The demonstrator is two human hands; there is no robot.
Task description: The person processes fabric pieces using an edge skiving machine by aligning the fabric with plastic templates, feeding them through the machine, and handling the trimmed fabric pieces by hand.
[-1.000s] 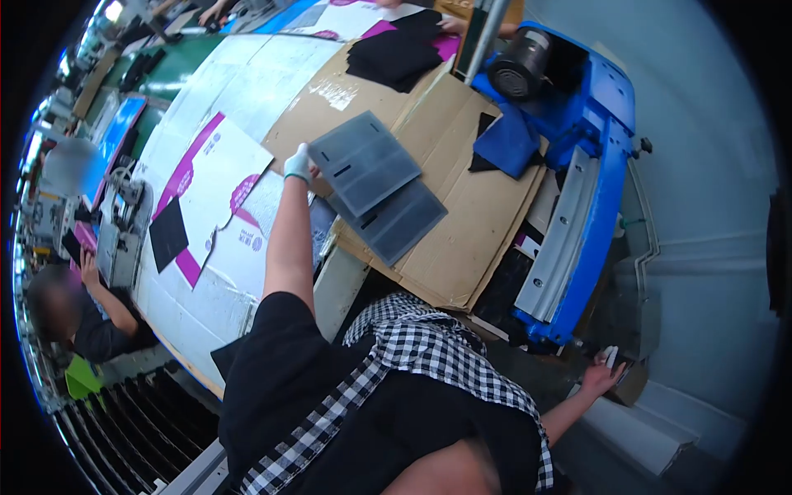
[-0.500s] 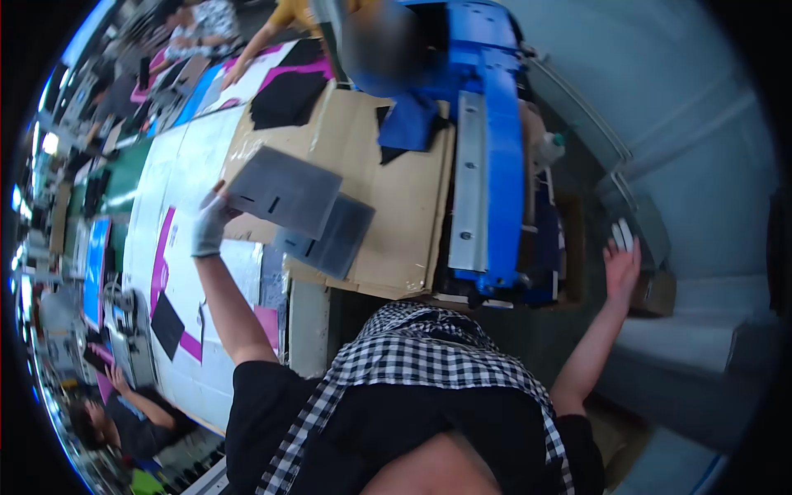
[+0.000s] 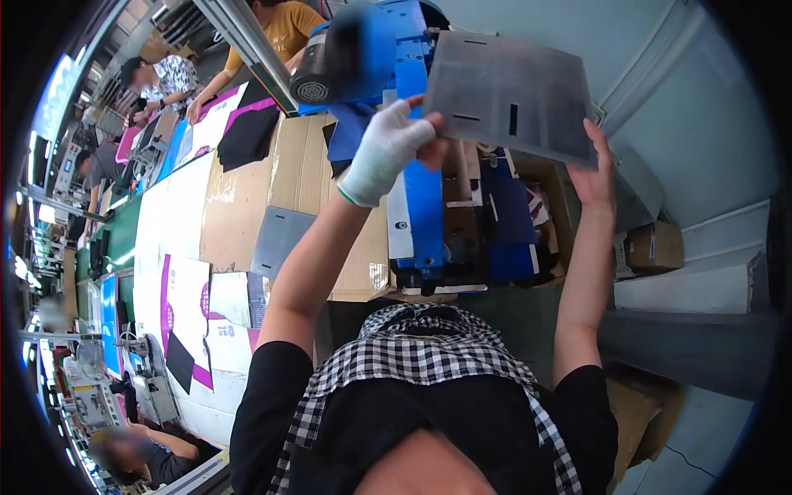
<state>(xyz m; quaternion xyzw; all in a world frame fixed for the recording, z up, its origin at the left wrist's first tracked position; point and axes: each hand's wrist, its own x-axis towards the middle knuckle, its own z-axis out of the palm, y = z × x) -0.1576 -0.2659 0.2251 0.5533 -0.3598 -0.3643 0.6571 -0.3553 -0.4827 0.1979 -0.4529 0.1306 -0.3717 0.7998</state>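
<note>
A grey, slightly see-through plastic sheet (image 3: 483, 82) with several narrow slots is held up in front of the blue machine (image 3: 425, 206). My left hand (image 3: 392, 148), in a white fingerless-tipped glove, grips its left edge between thumb and fingers. At the lower right corner, my right hand (image 3: 592, 169) has closed on the same sheet, its fingers partly hidden behind it. A second grey slotted sheet (image 3: 280, 239) lies on the cardboard-covered table (image 3: 355, 256), partly behind my left forearm.
A stack of black pieces (image 3: 247, 136) and blue fabric (image 3: 351, 136) lie on the table. Beyond stands a person in a yellow top (image 3: 289, 29); others sit along the line at left. An open carton (image 3: 561, 206) and a small box (image 3: 652, 247) are at right.
My left hand has carried the top sheet rightward from the table to the machine. My right hand has risen and taken hold of its right side. The other sheet stays on the table.
</note>
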